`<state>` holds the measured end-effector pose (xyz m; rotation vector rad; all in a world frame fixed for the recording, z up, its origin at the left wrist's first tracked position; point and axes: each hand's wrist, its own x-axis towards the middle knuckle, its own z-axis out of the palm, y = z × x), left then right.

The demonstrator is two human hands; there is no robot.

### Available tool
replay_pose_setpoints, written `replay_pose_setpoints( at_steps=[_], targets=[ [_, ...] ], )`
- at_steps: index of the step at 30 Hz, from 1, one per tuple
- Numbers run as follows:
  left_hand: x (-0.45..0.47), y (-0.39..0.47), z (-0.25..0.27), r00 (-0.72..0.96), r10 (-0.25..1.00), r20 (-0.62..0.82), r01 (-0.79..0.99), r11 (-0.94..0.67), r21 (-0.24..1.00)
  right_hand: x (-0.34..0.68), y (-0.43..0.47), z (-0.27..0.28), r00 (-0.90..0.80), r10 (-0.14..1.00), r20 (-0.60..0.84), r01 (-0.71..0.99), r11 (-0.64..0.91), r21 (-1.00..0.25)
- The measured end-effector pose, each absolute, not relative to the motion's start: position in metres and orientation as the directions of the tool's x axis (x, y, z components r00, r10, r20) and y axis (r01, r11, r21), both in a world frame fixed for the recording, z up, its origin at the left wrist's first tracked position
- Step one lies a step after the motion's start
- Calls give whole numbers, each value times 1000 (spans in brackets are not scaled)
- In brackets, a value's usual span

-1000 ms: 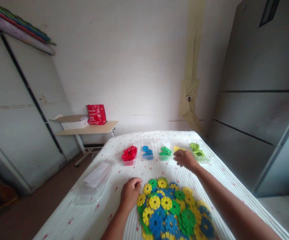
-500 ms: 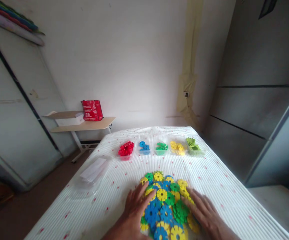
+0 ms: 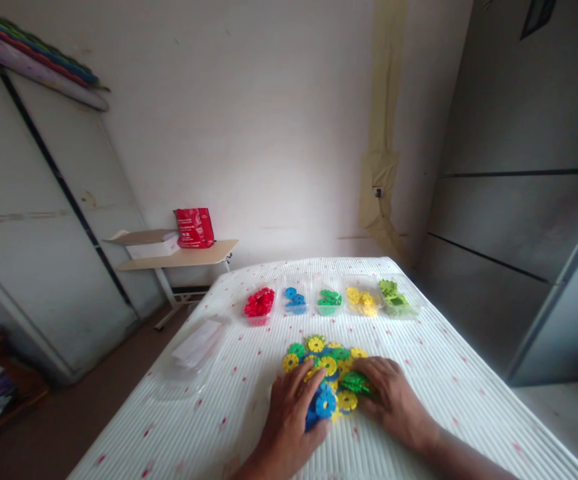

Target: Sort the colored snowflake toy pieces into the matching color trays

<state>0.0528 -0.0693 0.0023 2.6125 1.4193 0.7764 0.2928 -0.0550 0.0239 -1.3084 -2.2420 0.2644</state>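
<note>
A heap of notched plastic snowflake discs [image 3: 329, 365] in blue, yellow and green lies on the near part of the table. At the heap's left side is my left hand [image 3: 293, 407], its thumb and fingers apart around blue discs [image 3: 325, 402]. Curled round the right side, my right hand [image 3: 393, 400] has a tilted clump of green discs [image 3: 355, 383] between its fingers and thumb. Its fingertips are partly hidden by the discs. Both palms face inward, with the heap between them.
Beyond the heap stand clear tubs of red pieces [image 3: 259, 303], blue discs [image 3: 296, 301], green discs [image 3: 329, 299], yellow discs [image 3: 363, 300] and light-green pieces [image 3: 393, 293]. A clear container with white paper [image 3: 199, 343] lies left. A side table [image 3: 193, 253] holds a red bag [image 3: 195, 228].
My hands have drawn the discs into a smaller heap, and the near discs have shifted away from me. My right hand has curled around the green discs. The view has tilted slightly.
</note>
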Motion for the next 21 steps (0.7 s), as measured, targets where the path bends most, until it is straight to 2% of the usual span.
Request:
replay_pose_setpoints(
  at_steps=[3, 5, 7, 10, 16, 18, 21],
  targets=[
    [55, -63, 5, 514, 738, 437, 715, -650, 257, 295, -50, 32, -383, 850, 362, 732, 518, -443],
    [56, -58, 6, 498, 713, 494, 698, -667, 261, 293, -43, 39, -379, 844, 380, 704, 529, -474],
    [56, -50, 8, 389, 730, 563, 713, -625, 318, 285, -32, 46, -377, 841, 389, 690, 535, -487],
    [50, -37, 9, 143, 788, 599, 716, -500, 488, 266, -7, 54, -381, 864, 328, 739, 498, -454],
    [11, -17, -5, -259, 876, 407, 518, -230, 824, 225, 39, 46, -365, 920, 144, 837, 392, -381],
    [0, -15, -11, -323, 887, 330, 403, -187, 896, 217, 45, 41, -369, 923, 109, 847, 383, -368],
    [-5, -12, -18, -329, 906, 267, 310, -163, 937, 214, 50, 37, -361, 928, 92, 851, 368, -374]
  ],
)
